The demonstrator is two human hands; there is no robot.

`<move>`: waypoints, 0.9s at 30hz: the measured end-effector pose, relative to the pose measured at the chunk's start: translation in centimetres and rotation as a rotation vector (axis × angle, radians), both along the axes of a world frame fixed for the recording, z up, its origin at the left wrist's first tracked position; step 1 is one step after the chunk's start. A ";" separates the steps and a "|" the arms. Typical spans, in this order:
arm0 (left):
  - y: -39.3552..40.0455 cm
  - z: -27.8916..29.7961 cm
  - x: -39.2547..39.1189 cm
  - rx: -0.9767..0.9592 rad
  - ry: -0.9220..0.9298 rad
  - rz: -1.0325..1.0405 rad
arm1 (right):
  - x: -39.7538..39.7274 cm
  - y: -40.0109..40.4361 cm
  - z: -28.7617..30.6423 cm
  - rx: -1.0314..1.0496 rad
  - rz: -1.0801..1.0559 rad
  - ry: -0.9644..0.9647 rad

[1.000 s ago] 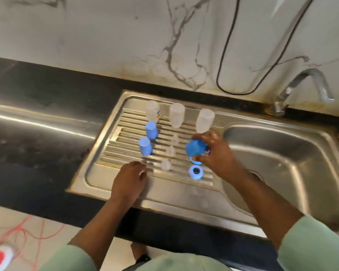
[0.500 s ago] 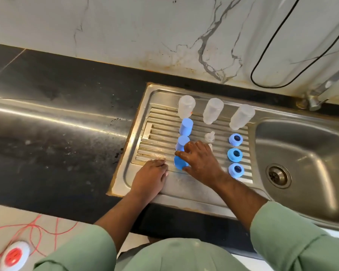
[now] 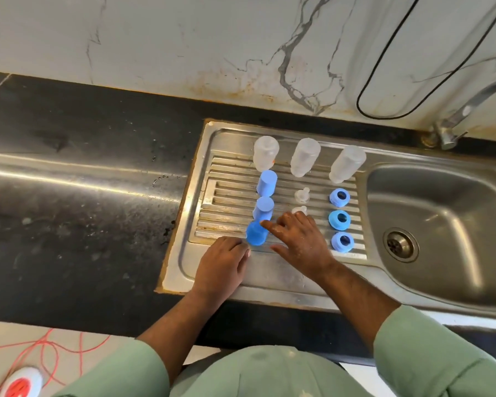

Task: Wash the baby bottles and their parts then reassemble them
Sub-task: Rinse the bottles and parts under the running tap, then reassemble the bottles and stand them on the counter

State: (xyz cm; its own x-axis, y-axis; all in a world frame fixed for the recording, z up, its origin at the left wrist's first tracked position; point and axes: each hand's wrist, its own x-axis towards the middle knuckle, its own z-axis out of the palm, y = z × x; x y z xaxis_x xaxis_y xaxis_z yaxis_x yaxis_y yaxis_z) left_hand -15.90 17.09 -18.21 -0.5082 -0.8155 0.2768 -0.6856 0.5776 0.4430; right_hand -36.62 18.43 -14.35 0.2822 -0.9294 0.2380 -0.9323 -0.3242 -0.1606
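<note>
Bottles stand upside down in a row of three along the far edge of a ribbed steel draining board (image 3: 229,196), well beyond the fingers of both hands: a left bottle (image 3: 266,153), a middle bottle (image 3: 305,157) and a right bottle (image 3: 347,164), all clear plastic.

On the black surface (image 3: 83,196) to the left lie water spots. The left hand (image 3: 222,266) rests at the near edge of the draining board with its fingers curled under in a loose fist, holding nothing. Just past its knuckles stands the nearest blue cap (image 3: 256,233), with a second blue cap (image 3: 263,209) and a third blue cap (image 3: 267,183) lined up beyond it toward the left bottle.

The right hand (image 3: 301,242) lies palm down with fingers spread and straight; its forefinger tip touches the nearest blue cap, and nothing is gripped. Just beyond its fingertips sit two clear teats, the nearer teat (image 3: 299,210) partly hidden by the fingers, the farther teat (image 3: 302,195) in full view.

To the right of that hand, three blue rings with dark centre holes form a column: a far ring (image 3: 339,197), a middle ring (image 3: 339,219) and a near ring (image 3: 342,242). Farther right is the sink bowl (image 3: 441,224) with its drain (image 3: 400,244), and a tap (image 3: 467,110) at the wall.
</note>
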 end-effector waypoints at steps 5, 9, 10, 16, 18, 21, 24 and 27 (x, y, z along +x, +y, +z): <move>2.3 1.4 -4.7 -0.013 0.042 -0.128 | -5.4 3.6 0.6 0.005 -0.226 -0.155; 2.0 2.7 -9.9 0.374 0.131 0.099 | -9.9 5.5 1.6 0.278 -0.530 -0.139; 1.8 2.8 -10.8 0.464 0.164 0.159 | -10.5 5.7 1.7 0.345 -0.548 -0.124; 1.4 1.8 -14.6 0.558 0.162 0.382 | -12.0 5.8 1.3 0.502 -0.451 -0.130; 1.7 2.1 -15.2 0.489 0.124 0.416 | -12.3 5.8 0.9 0.487 -0.396 -0.170; 2.4 2.6 -15.9 0.426 0.141 0.455 | -13.3 6.1 0.9 0.476 -0.302 -0.231; 3.4 3.8 -17.7 0.451 0.398 0.449 | -15.0 7.0 1.9 0.442 -0.276 -0.297; 4.3 6.5 -20.3 0.219 0.607 0.255 | -17.8 7.6 5.2 0.269 -0.329 -0.347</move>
